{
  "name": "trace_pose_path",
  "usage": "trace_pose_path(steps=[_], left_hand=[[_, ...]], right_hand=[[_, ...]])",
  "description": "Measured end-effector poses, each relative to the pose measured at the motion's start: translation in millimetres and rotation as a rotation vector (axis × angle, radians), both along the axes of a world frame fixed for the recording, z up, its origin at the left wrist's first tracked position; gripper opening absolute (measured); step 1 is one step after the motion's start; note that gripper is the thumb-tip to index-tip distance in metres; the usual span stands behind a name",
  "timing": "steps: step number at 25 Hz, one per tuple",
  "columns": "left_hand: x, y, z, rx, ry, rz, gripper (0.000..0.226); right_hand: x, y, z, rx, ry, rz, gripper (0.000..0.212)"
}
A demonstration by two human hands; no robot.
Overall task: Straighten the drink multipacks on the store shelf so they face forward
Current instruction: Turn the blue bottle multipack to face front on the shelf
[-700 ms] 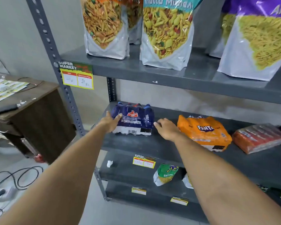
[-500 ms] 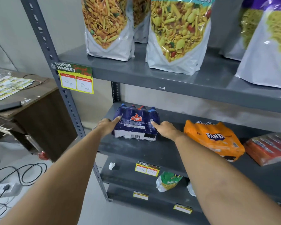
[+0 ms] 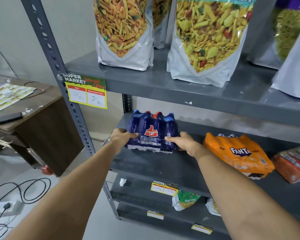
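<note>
A dark blue Thums Up multipack [image 3: 151,132] stands at the left end of the grey middle shelf [image 3: 156,165], its logo facing me. My left hand [image 3: 121,138] grips its left side and my right hand [image 3: 185,144] grips its right side, thumbs across the front. To the right an orange Fanta multipack [image 3: 237,155] lies tilted, its label angled up. At the far right edge a red multipack [image 3: 294,163] lies flat and skewed, partly cut off by the frame.
Large snack bags [image 3: 125,32] stand on the upper shelf [image 3: 180,85]. Small snack packets [image 3: 185,200] lie on a lower shelf. A perforated steel upright [image 3: 59,70] frames the left side. A wooden desk [image 3: 33,115] and floor cables [image 3: 24,189] are at left.
Both hands closed onto the sides of the Thums Up pack and tipped it more upright, so its logo now faces forward. The camera moved closer.
</note>
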State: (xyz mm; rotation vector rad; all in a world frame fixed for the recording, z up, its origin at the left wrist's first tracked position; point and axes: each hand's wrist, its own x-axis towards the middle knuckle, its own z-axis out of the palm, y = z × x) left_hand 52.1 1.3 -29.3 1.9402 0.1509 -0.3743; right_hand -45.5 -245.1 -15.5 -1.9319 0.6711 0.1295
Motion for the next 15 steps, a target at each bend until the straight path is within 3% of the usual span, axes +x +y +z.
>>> trace_pose_path(steps=[4, 7, 10, 12, 15], left_hand=[[-4, 0, -11, 0.01, -0.098, -0.077, 0.039], [-6, -1, -16, 0.17, -0.201, -0.122, 0.055], [-12, 2, -16, 0.393, -0.327, -0.175, 0.054], [-14, 5, -16, 0.519, -0.357, -0.268, 0.047], [-18, 7, -7, 0.762, -0.305, -0.382, 0.045]], right_hand=[[-6, 4, -9, -0.08, -0.116, -0.058, 0.054], [-9, 3, -15, -0.151, -0.134, -0.095, 0.07], [-10, 6, -20, -0.184, -0.077, -0.057, 0.082], [-8, 4, -18, -0.038, 0.013, -0.019, 0.076], [-8, -10, -1, 0.25, 0.104, -0.101, 0.047]])
